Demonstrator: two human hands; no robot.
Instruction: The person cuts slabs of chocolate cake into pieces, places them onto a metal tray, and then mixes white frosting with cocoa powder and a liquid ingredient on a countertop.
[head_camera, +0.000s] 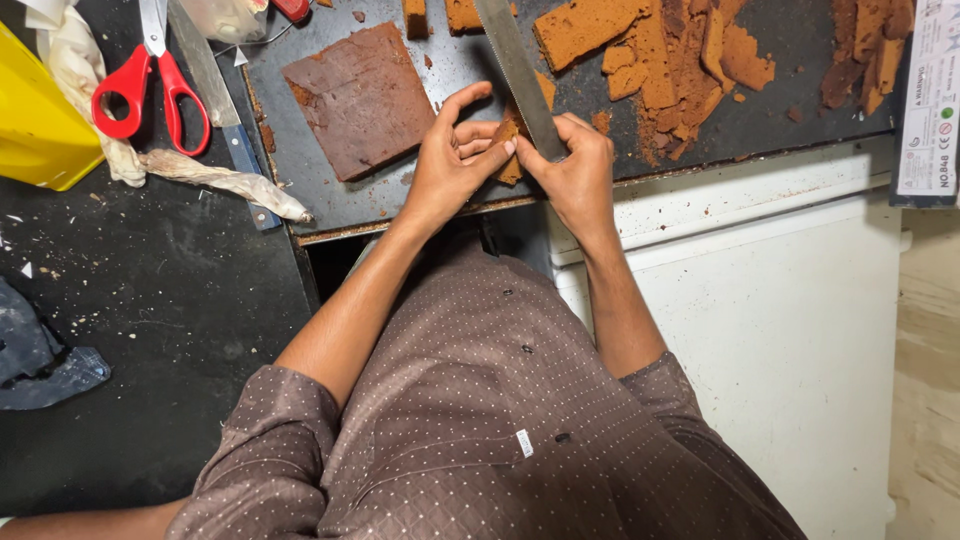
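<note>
Left hand: left hand (447, 160) has its fingers curled around a small piece of brown cake (509, 150), pinching it from the side so that it does not slide.
Right hand: right hand (575, 170) is closed around the handle end of a long knife (518, 70); thumb and fingers press together on it, and the blade runs away toward 12 o'clock.
Cake piece: it sits at the near edge of the dark work board (330, 205), between both hands, touching the blade. I judge it is held at the edge so the blade can come down freely.
Cake slab: a flat brown cake slab (362, 98) lies at 10 o'clock from the hands, apart from them.
Trimmings: a heap of orange-brown cake trimmings (670, 65) lies at 1 o'clock, pushed aside from the cutting place.
Scissors: red-handled scissors (150, 75) lie far at 10 o'clock on a cloth (215, 178), beside a second knife (215, 85).
Yellow container: a yellow container (35, 120) stands at the left edge.
White cabinet: a white cabinet (790, 320) is at 4 o'clock, under the board.
</note>
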